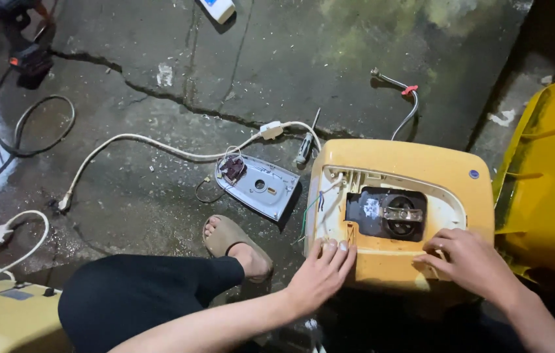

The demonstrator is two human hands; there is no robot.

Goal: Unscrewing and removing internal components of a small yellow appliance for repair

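A yellow plastic appliance housing (pixel 421 163) lies on the cracked concrete floor, with an open cavity showing a black round part and a metal piece (pixel 400 214). My left hand (pixel 320 274) rests flat on the housing's near left corner, fingers together, gripping the edge. My right hand (pixel 467 258) presses on the near right edge, fingers curled on the rim. Thin coloured wires (pixel 313 206) trail out of the housing's left side.
A grey iron soleplate (pixel 261 187) with a white cord (pixel 146 140) lies left of the housing, a screwdriver (pixel 307 144) beside it. My sandalled foot (pixel 235 245) is near. A large yellow casing (pixel 549 176) stands right. Black cable (pixel 29 124) and a tool lie far left.
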